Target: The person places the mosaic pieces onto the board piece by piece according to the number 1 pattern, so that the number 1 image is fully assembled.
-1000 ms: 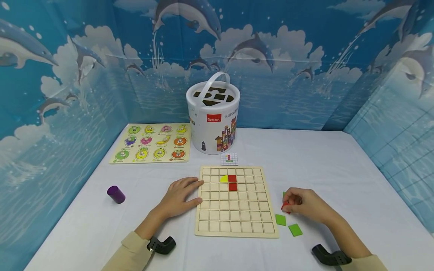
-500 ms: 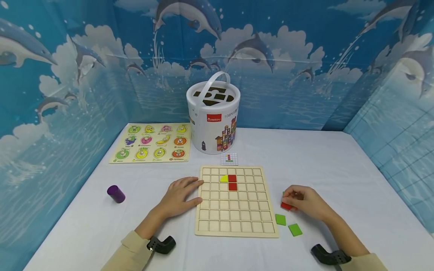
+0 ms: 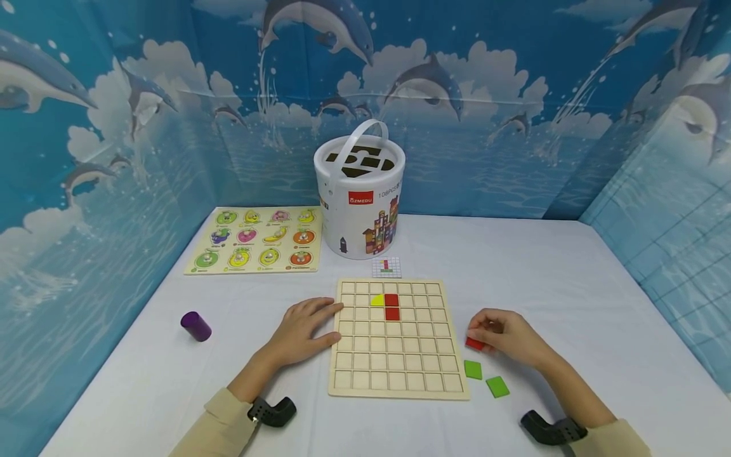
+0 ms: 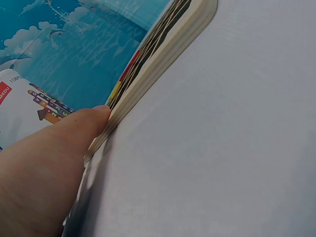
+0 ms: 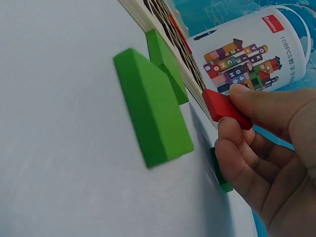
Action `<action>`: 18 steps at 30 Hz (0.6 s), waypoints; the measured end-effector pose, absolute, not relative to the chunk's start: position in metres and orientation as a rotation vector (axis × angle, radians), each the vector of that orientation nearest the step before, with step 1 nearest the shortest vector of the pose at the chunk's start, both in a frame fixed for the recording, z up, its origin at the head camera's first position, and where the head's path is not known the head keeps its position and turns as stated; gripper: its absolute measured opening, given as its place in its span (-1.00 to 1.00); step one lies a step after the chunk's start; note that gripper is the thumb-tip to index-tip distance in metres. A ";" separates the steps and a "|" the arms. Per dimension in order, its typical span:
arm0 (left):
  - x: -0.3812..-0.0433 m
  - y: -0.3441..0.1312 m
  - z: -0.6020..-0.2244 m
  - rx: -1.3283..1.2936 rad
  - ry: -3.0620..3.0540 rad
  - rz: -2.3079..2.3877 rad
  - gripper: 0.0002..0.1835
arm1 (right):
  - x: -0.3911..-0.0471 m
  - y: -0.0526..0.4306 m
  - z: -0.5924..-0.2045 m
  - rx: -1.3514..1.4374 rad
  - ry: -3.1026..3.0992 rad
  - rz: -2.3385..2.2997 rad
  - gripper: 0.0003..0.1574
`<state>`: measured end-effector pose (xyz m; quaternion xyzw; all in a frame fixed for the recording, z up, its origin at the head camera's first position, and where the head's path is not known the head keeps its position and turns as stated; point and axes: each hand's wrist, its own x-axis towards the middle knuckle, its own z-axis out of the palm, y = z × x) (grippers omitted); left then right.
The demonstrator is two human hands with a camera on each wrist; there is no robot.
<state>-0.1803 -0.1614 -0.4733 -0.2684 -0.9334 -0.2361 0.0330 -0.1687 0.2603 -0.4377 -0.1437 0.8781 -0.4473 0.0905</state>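
Observation:
My right hand [image 3: 505, 336] pinches a red square tile [image 5: 226, 108] between thumb and fingers, just off the right edge of the wooden grid board [image 3: 400, 362]. Two green square tiles [image 3: 473, 369] lie on the cloth below that hand. A third green tile [image 5: 220, 170] shows partly behind the fingers in the right wrist view. On the board sit a yellow quarter-round tile [image 3: 377, 301] and two red tiles [image 3: 391, 307], one above the other. My left hand [image 3: 305, 333] rests at the board's left edge, its fingers extended and touching the rim.
Behind the board lies a small printed grid card [image 3: 386, 267]. A white bucket [image 3: 360, 216] with a slotted lid stands at the back. To its left is a fruit puzzle board [image 3: 251, 241]. A purple cylinder [image 3: 196, 326] lies at the left.
My right hand has lifted slightly and shifted left toward the board, carrying the red tile. The left hand stays where it was.

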 end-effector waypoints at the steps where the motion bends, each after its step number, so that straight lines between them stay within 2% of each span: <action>1: -0.180 -0.161 -0.473 -0.825 -2.873 -0.725 -0.35 | -0.169 0.259 -0.437 -0.433 2.612 -1.323 -0.85; 18: -0.179 -0.162 -0.471 -0.831 -2.865 -0.742 -0.35 | -0.182 0.229 -0.420 -0.516 2.621 -1.300 -0.90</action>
